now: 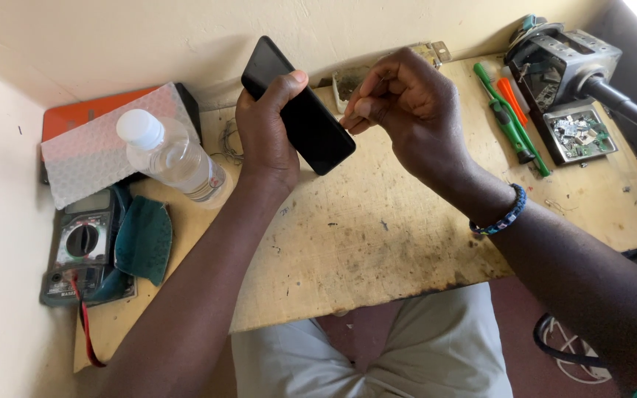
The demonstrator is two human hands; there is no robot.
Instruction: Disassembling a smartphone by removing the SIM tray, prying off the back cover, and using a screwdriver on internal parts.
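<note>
My left hand (265, 129) grips a black smartphone (311, 125) by its side and holds it tilted above the worn wooden bench (377, 236). My right hand (407, 110) is pinched at the phone's right edge, fingertips touching it; whether a small tool sits between the fingers is hidden. A beaded bracelet (501, 215) circles my right wrist.
A clear plastic bottle (171, 156) lies at the left beside an orange-and-patterned box (105, 140), a multimeter (82, 250) with a red lead, and a green cloth (144, 237). Green and orange screwdrivers (512, 118), a circuit board (578, 133) and a grey machine (565, 59) sit at right.
</note>
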